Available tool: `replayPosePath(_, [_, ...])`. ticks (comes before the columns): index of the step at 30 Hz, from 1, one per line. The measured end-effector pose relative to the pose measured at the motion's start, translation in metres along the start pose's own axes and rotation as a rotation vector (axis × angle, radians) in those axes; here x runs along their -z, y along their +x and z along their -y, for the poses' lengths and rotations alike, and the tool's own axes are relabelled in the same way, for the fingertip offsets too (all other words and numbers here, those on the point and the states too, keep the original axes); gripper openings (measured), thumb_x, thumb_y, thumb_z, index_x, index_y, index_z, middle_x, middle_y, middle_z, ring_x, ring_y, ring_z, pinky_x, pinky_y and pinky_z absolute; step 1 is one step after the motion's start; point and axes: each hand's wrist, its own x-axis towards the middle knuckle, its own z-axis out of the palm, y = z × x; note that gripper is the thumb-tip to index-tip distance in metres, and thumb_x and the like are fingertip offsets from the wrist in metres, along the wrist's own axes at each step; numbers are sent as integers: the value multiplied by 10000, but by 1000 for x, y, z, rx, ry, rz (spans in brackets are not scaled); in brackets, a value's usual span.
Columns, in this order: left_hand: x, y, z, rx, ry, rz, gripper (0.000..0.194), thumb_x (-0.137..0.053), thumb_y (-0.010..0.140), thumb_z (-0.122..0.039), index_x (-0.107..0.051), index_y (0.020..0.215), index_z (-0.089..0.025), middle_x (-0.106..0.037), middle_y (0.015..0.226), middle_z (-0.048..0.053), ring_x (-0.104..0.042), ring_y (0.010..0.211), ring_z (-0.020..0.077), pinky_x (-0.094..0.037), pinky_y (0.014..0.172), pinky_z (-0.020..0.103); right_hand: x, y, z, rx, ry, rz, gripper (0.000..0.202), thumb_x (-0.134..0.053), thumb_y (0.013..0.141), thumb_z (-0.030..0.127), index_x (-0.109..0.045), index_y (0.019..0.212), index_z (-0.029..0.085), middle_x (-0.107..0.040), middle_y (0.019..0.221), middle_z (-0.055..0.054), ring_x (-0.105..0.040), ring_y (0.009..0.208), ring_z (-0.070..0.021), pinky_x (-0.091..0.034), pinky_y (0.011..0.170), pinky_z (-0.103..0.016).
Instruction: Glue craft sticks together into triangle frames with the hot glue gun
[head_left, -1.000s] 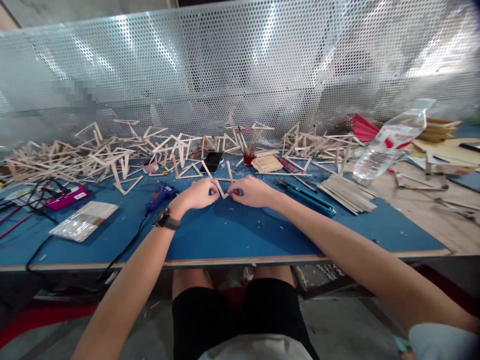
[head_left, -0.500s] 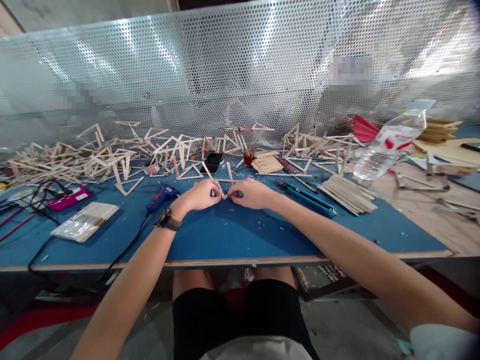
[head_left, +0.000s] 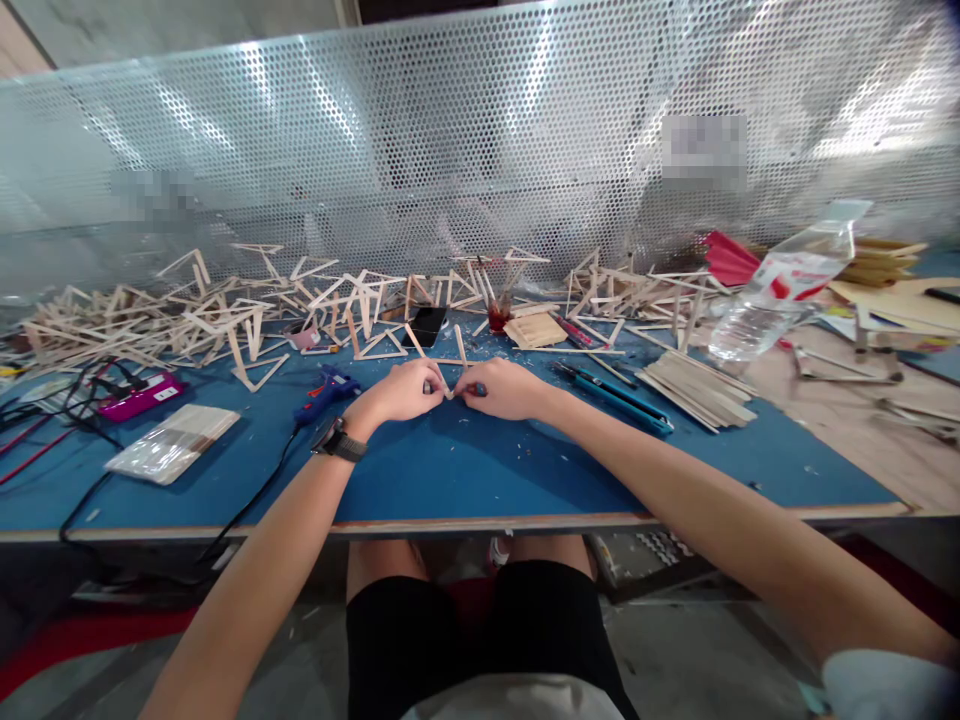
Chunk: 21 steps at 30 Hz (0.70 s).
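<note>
Fingers (head_left: 468, 378) on sticks (head_left: 460, 345), inside table edge (head_left: 525, 521)

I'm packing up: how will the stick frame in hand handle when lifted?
The stick frame is probably light, being a few slim pieces. Its straight sides suggest it is stiff. Its near corner may be fragile, since only narrow ends appear to meet there.

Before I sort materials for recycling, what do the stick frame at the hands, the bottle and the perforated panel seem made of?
Stick frame: probably wood, matte, unpainted; pale tan. Bottle: likely glossy plastic; transparent, with highlights. Perforated panel: apparently shiny metal; silvery, with streaked reflections.
</note>
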Motion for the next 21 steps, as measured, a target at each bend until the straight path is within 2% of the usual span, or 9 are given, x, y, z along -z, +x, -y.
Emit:
replayPosePath(7, [0, 0, -3, 55, -31, 0, 219, -593, 864, -314, -754, 753, -213, -739, 1105, 74, -694, 969, 237, -535, 955, 357, 0, 1, 2, -6, 0, 5, 288, -595, 843, 177, -787, 1043, 255, -766, 952, -12, -643, 795, -159, -380, 688, -256])
replayPosePath(21, [2, -1, -8, 75, -1, 8, 236, -579, 885, -339, -762, 793, -221, -733, 1113, 73, -692, 935, 232, -543, 916, 357, 2, 0, 4, -10, -2, 6, 303, -583, 837, 175, -787, 1045, 258, -767, 954, -8, -644, 791, -160, -379, 684, -255])
